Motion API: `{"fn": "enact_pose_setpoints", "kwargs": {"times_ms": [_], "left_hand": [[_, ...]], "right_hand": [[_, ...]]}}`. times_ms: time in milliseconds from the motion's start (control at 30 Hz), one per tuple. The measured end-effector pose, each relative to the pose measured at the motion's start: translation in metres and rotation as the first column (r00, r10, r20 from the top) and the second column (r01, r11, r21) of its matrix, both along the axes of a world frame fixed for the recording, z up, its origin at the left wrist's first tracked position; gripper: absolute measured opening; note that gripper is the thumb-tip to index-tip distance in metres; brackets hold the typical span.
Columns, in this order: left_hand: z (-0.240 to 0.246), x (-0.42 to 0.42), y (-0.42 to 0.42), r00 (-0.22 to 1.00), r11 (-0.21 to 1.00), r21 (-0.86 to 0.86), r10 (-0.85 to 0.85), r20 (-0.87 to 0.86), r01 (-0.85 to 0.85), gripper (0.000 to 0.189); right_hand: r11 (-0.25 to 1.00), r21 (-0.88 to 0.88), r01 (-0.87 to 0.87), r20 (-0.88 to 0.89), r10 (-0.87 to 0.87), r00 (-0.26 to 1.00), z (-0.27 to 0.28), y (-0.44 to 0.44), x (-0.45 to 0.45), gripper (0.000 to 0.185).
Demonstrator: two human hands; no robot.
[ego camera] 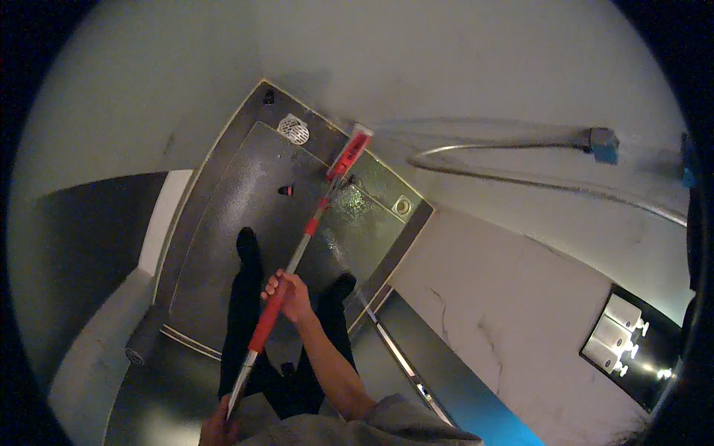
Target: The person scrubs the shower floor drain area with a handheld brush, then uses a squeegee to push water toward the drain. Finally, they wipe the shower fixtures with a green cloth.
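Note:
A long-handled floor squeegee or scrubber (301,245) with red grips and a metal pole slants across the view. My right hand (288,294) is closed around its red grip near the middle. Lower down, at the bottom edge, my left hand (219,422) holds the metal end of the pole. The red head (350,153) with a pale edge lies by the base of the back wall, over the dark tiled floor (240,178). The floor beside the head is wet and shiny.
A round slotted drain cover (294,129) and a square drain fitting (401,206) lie along the back wall. A metal shower hose (502,177) hangs at right. Pump dispensers (612,337) stand in a black niche. A glass door rail (396,351) runs beside my legs.

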State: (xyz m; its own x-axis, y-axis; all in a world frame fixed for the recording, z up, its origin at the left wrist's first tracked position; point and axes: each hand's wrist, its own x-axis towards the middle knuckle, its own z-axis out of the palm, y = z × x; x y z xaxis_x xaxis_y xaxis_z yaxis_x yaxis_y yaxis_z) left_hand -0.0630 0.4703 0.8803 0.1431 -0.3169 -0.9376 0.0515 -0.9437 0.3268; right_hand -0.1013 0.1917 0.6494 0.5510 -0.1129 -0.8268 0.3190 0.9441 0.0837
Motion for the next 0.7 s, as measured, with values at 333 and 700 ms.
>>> {"fn": "enact_pose_setpoints", "kwargs": {"times_ms": [333, 700], "left_hand": [[-0.109, -0.199, -0.009, 0.811, 0.581, 0.659, 0.581, 0.074, -0.477, 0.065], [0.002, -0.239, 0.013, 0.906, 0.881, 0.225, 0.382, 0.185, -0.417, 0.054]], "right_hand": [[0.869, -0.171, -0.464, -0.345, 0.388, 0.855, -0.133, -0.016, -0.156, 0.022], [0.828, 0.075, -0.556, -0.431, 0.529, 0.730, -0.054, 0.109, -0.205, 0.015]]}}
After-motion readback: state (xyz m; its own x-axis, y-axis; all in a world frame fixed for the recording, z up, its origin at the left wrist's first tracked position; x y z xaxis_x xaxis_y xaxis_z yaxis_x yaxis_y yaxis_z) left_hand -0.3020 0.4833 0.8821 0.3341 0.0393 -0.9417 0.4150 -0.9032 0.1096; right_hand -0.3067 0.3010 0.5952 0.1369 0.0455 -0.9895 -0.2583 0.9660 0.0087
